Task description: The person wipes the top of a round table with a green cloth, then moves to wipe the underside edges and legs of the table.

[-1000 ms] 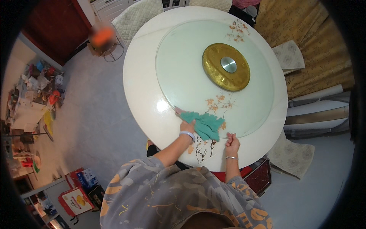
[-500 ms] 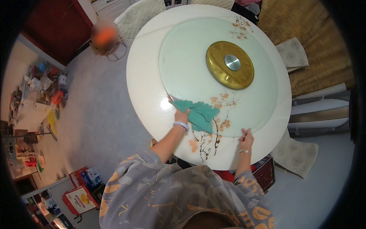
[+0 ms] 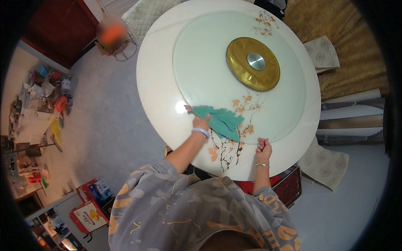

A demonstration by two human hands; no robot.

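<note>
A green cloth (image 3: 222, 122) lies bunched over the near left rim of a round glass turntable (image 3: 201, 62). My left hand (image 3: 202, 122) grips the cloth's left part, its fingers partly hidden by it. To the right, my right hand (image 3: 263, 151) is closed, with curled fingertips at the turntable's near rim. The glass rests on a round white table (image 3: 157, 83) with painted brown branches and orange leaves. A gold disc (image 3: 238, 62) with a silver centre sits on the turntable.
Quilted chair covers (image 3: 320, 52) show at the table's right and far left. A stool (image 3: 125, 52) with something orange stands on the far-left floor. Cluttered shelves (image 3: 39, 100) line the left side. A red and white box (image 3: 89, 216) stands at the lower left.
My right hand has moved left along the turntable's near rim, its fingers now more curled. The cloth has shifted slightly right and away, with my left hand still on it.
</note>
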